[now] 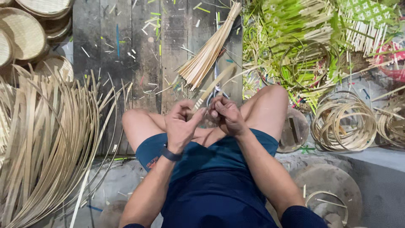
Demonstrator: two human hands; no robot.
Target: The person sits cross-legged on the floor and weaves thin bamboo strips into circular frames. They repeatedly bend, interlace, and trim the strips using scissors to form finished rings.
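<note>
Both forearms reach forward over the crossed legs, and the hands meet just above the knees. The left hand (180, 122), a dark band at its wrist, is turned palm inward, thumb and forefinger pinching the near end of a pale bamboo strip (213, 86). The right hand (225, 115) is curled beside it, fingers folded in and pressed on the same end of the strip, knuckles up. The strip slants away to the far right, over a pair of scissors (217, 90) lying on the dark wooden planks (126, 63).

Just beyond lies a tied bundle of thin bamboo sticks (209, 50), fanned toward the near end. At the far left, shallow woven trays (23, 31) are stacked one in another; what lies inside cannot be told. Near left, a large heap of long curved bamboo strips (46, 143) spreads out. To the right sit coiled bamboo hoops (344, 122), and beyond them a tangle of green and pale strips (295, 38).
</note>
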